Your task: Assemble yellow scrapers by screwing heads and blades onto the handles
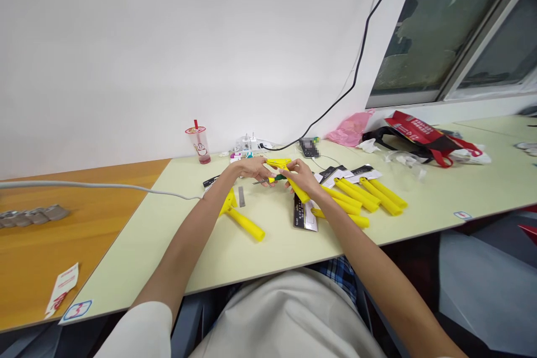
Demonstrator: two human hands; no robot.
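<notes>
Above the table my two hands meet at a yellow scraper [298, 189] with a tube-like handle. My left hand [254, 169] is closed at the scraper's head end, its fingertips partly hidden. My right hand [302, 175] wraps the handle near the head. A screwdriver [277, 178] with a green and yellow handle lies between the hands, its shaft pointing left; the right fingers appear to hold it too. Below the left forearm, another yellow scraper [247, 225] rests on the table, partly covered by the arm. Beside it lies a flat metal blade [241, 196].
Several yellow handles [356, 193] and black-and-white packaging cards [305, 218] lie right of my hands. At the wall stand a tumbler with straw [198, 145], plugs [248, 142] and a phone-like device [309, 147]. A red bag [419, 133] sits farther right. A grey cable [104, 187] crosses the left.
</notes>
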